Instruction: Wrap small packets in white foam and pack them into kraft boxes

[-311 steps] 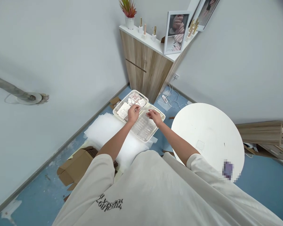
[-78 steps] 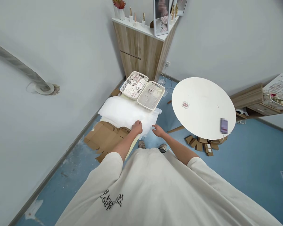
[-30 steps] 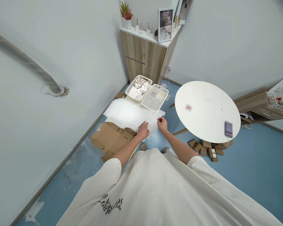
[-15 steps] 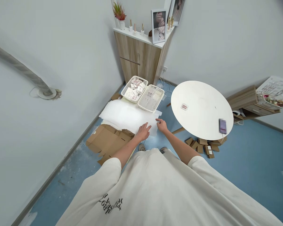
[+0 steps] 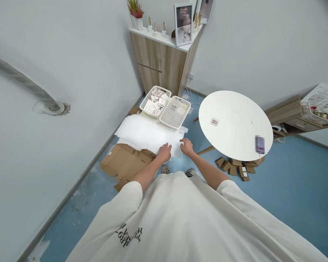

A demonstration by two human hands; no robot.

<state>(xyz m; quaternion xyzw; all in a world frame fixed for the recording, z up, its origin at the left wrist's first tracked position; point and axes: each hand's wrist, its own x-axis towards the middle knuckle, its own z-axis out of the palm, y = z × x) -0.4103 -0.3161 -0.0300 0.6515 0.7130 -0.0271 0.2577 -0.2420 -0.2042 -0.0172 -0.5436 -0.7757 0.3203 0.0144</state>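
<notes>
A stack of thin white sheets, like packing foam [image 5: 142, 131], lies flat in front of me, its right end thin and see-through. My left hand [image 5: 164, 152] rests on its near edge, fingers apart and slightly bent. At the right end, my right hand [image 5: 186, 147] has its fingers curled, with thumb and forefinger closed at the sheet's edge. Just beyond the sheets stand two white plastic baskets. The left basket [image 5: 144, 105] contains many small printed packets; the right basket [image 5: 186, 115] holds flat clear pieces or bags.
Flattened brown cardboard [image 5: 120, 162] lies left of my arm. To the right stands a round white table [image 5: 232, 120] with a small printed packet [image 5: 214, 122] and a phone [image 5: 260, 144]. Small brown boxes [image 5: 232, 169] lie under it. A wooden cabinet [image 5: 158, 54] fills the corner.
My right hand's forefinger, stretched out before, is now more bent at the sheet's edge. My left hand has shifted slightly left, its fingers drawn closer together.
</notes>
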